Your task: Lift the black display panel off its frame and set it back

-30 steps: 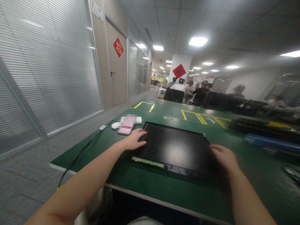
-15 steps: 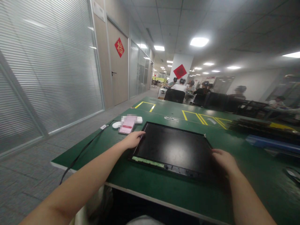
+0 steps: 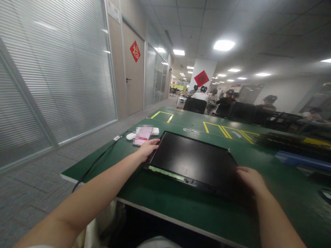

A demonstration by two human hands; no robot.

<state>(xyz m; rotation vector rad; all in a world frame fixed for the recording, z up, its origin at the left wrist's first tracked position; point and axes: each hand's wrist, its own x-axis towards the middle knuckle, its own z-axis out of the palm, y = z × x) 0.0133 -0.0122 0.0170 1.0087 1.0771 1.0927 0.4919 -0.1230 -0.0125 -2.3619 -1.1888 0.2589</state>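
Observation:
A black flat display panel lies before me at the near part of the green table, with a green strip along its near left edge. At its left side my left hand grips the frame, fingers on the upper left edge. My right hand holds the opposite side, its thumb and fingers closed at the right edge. The fingers beneath the panel are hidden. Just beyond my left hand lies a phone with a pinkish screen, a white rounded object beside it.
The green table carries yellow tape marks at its far side. A dark stack and a blue item lie at the right. A black cable hangs over the left edge. People sit by chairs beyond.
The display panel's near edge looks slightly raised and tilted compared with before, both hands still on its sides. The whole view has shifted a little.

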